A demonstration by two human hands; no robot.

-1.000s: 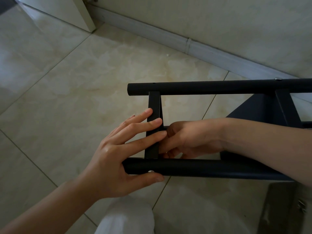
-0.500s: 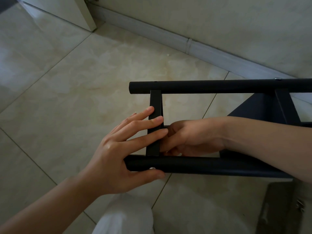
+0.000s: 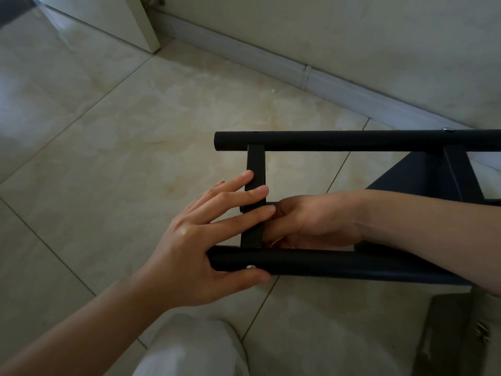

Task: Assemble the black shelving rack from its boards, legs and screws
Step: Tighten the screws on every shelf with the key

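The black rack lies on its side on the floor. Its far round leg and near round leg run left to right, joined by a flat black crossbar. A silver screw head shows on the near leg, another screw on the far leg. My left hand lays straight fingers across the crossbar, with the thumb under the near leg. My right hand reaches between the legs with fingers curled behind the crossbar; what they hold is hidden. A dark shelf board sits at right.
A pale tiled floor lies under the rack, and a wall with a skirting board runs behind it. My knee in light cloth is at the bottom. A dark flat piece lies at the bottom right.
Both hands stay at the crossbar. The rack end and hands have shifted very slightly; nothing was taken or let go.
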